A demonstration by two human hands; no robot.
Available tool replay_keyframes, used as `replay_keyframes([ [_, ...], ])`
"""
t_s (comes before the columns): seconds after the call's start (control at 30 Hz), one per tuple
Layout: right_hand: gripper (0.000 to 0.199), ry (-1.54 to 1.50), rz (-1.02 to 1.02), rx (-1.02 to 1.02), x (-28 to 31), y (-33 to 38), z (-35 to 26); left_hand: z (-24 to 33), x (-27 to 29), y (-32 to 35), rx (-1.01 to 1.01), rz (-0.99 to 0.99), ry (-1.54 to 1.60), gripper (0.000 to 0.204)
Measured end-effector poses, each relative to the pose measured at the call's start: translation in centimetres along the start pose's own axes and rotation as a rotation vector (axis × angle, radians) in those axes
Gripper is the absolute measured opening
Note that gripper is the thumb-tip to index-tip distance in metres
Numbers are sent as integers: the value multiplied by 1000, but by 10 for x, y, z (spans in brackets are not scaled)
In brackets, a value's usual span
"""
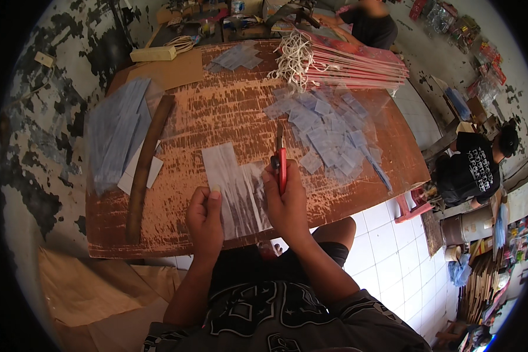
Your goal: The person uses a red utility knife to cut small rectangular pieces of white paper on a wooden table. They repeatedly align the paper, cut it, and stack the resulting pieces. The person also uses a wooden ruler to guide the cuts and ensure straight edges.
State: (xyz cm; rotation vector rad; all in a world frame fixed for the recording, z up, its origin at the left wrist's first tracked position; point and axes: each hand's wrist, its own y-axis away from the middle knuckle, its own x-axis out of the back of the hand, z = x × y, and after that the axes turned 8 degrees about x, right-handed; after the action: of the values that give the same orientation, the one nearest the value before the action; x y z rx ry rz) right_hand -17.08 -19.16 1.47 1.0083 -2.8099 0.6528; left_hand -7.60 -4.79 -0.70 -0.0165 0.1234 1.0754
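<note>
My left hand (205, 220) pinches the near edge of a stack of clear plastic strips (236, 179) lying on the worn orange table (217, 111). My right hand (286, 202) grips red-handled scissors (280, 159), blades pointing away from me, and its fingers also touch the right side of the strips. Just beyond the scissors lies a spread pile of small cut clear plastic pieces (331, 135).
A long brown stick (146, 161) and a stack of bluish plastic sheets (116, 132) lie at the table's left. Pink sticks with white strings (340, 61) sit at the far right. Two other people (472, 167) are nearby. Brown cardboard (94, 287) lies below left.
</note>
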Motion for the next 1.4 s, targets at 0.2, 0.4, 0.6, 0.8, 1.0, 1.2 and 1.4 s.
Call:
replay_keyframes([
  [0.2, 15, -85, 33, -6, -4, 2, 3, -3, 3, -3, -41, 1, -26, 27],
  [0.4, 24, 27, -16, -57, -1, 2, -6, 1, 6, -3, -7, -13, -45, 28],
  [0.6, 23, 19, 4, -42, -3, 4, -8, -2, 8, -5, 25, -22, -33, 27],
  [0.8, 22, 9, -7, -63, -4, 3, -9, -2, 9, -4, 67, -26, -14, 26],
  [1.0, 22, -18, -4, -46, -5, 4, -4, -4, 9, -4, 59, -19, -24, 25],
  [1.2, 22, 19, 23, -6, -4, 5, -6, -3, 11, -9, 99, -52, -31, 25],
  [1.4, 21, -34, 23, -52, -5, 4, -6, 4, 7, -17, 188, -96, 218, 28],
])
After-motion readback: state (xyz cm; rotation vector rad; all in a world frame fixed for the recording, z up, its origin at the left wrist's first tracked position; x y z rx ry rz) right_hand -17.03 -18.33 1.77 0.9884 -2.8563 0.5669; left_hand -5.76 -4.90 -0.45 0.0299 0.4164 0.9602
